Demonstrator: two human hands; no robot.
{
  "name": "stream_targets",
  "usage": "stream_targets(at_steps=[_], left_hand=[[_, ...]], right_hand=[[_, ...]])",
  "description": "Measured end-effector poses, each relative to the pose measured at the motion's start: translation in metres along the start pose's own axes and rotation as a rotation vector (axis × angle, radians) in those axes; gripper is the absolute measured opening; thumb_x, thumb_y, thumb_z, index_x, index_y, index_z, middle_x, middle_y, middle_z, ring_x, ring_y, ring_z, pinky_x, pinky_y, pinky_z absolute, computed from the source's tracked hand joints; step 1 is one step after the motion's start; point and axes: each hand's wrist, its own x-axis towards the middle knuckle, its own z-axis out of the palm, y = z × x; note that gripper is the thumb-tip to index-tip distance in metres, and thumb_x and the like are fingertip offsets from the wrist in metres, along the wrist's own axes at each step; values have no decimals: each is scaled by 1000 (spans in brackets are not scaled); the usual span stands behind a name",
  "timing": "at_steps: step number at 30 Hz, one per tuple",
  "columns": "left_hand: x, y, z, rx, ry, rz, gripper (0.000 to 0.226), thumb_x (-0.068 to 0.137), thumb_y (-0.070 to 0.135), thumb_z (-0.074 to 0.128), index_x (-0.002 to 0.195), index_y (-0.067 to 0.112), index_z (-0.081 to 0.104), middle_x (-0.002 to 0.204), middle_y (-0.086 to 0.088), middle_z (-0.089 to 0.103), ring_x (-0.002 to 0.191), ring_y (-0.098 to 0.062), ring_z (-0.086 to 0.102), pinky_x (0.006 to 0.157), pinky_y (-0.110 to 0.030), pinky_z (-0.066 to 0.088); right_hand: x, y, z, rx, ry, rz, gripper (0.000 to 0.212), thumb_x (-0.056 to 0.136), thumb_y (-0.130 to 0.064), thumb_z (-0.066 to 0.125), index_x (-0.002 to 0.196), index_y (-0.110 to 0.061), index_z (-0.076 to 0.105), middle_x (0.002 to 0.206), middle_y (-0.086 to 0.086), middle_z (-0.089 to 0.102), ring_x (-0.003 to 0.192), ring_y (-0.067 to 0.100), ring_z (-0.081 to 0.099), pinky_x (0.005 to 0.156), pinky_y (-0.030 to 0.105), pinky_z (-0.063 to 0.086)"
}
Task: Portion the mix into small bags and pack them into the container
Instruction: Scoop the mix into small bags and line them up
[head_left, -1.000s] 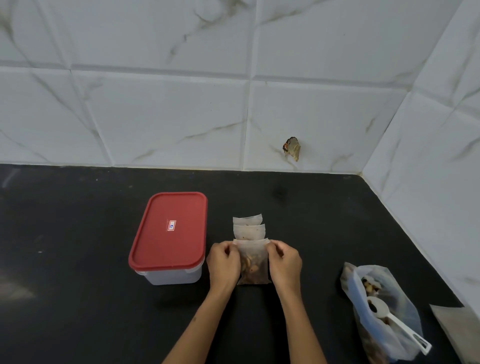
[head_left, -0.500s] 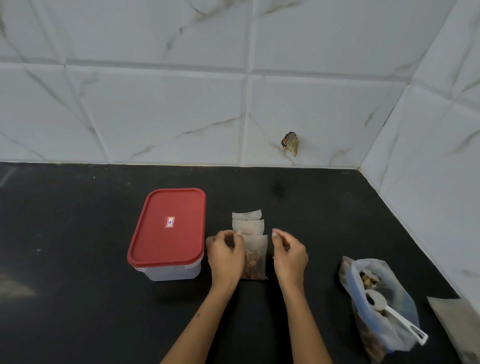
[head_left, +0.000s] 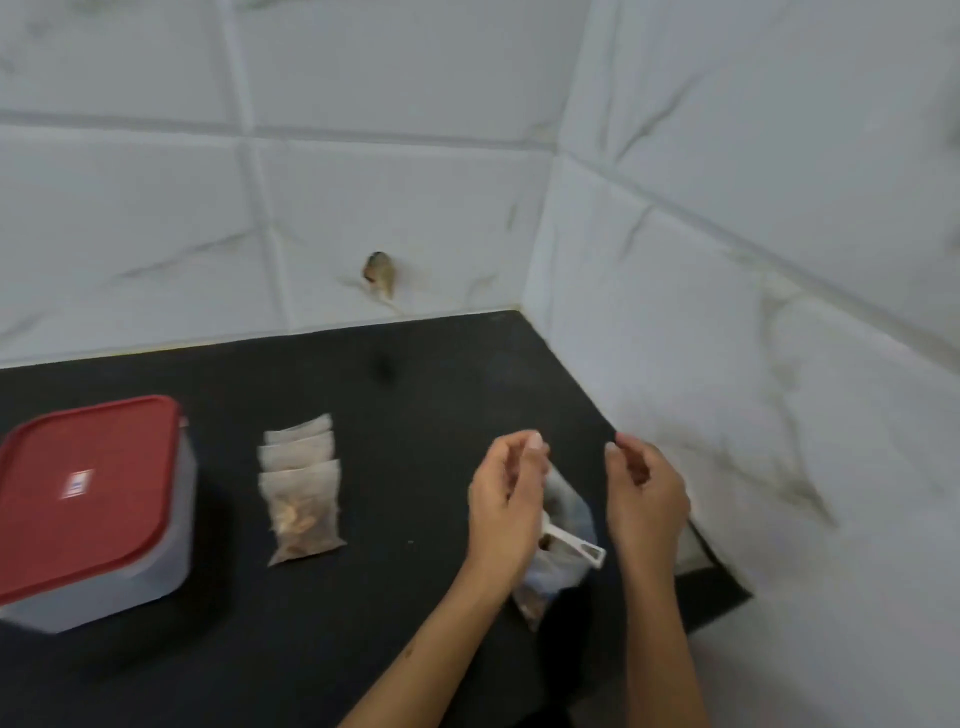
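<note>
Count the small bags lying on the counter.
3, overlapping in a row right of the container: front, middle, back. More may be hidden beneath.

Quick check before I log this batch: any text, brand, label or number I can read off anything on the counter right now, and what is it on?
Small white sticker on the red lid of the container: red and blue marks, too blurred to read.
Small filled bags: no print visible.
Large bag of mix and white scoop: no readable marking.
Nothing legible anywhere in this view.
</note>
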Motion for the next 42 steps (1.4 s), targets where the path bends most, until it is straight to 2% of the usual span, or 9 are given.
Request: stream_targets(at_steps=[6,12,19,26,29,32,35,39,42], left_hand=[[-42,-33,93,6,-355,-412,26,98,43,44,97,22,58,101,3,62,90,-4,57,81,-19,45],[-40,-49,127,158,-292,-508,64,95,59,33,142,15,35,133,0,48,114,-13,47,93,-25,34],[-38,-60,136,184,-259,-540,71,93,65,28,148,19,29,145,-1,43,130,-18,43,109,-33,32],[-32,-76,137,134,-226,-541,91,68,84,32,127,17,49,110,-1,64,99,-16,60,93,-38,49],[-30,-74,136,80,-208,-564,81,90,66,35,130,-5,43,75,4,48,60,-6,43,57,-24,39],[-30,-72,132,63,-188,-541,64,97,53,37,122,-5,51,66,5,42,53,-5,38,49,-20,33],[-31,-58,121,18,-178,-407,52,92,45,55,125,5,48,96,-3,63,87,-13,61,71,-20,45],[-24,-16,89,-13,-100,-159,65,79,24,75,135,17,41,125,2,55,114,-9,55,95,-24,47],[-11,4,57,-42,-107,-119,81,68,23,85,135,16,41,131,2,53,123,-13,52,107,-35,42]], right_hand=[[28,78,-74,-448,-53,226,20,89,-14,56,97,0,67,98,19,68,94,33,62,73,31,42],[31,110,-75,-610,-145,234,26,88,-26,52,92,-4,66,93,15,67,88,30,61,68,30,42],[32,106,-69,-668,-88,200,22,88,-20,52,96,-13,71,97,7,70,91,26,64,73,31,47],[29,108,-65,-600,-53,219,22,91,-14,49,110,-16,61,105,5,68,99,26,63,78,32,46],[25,108,-63,-603,-7,187,21,91,-12,47,107,-15,60,100,7,68,96,28,63,77,34,46],[24,101,-63,-533,107,122,18,88,-9,51,102,-12,62,96,10,69,90,31,63,76,38,48],[26,82,-67,-343,175,13,13,87,-4,56,98,-9,62,93,6,67,84,24,62,71,29,46],[22,39,-66,2,172,-50,13,87,-4,60,88,-15,55,83,-5,59,72,1,53,60,5,37],[13,16,-54,261,-63,-43,14,86,-5,63,88,-17,56,83,-5,61,77,6,60,66,12,47]])
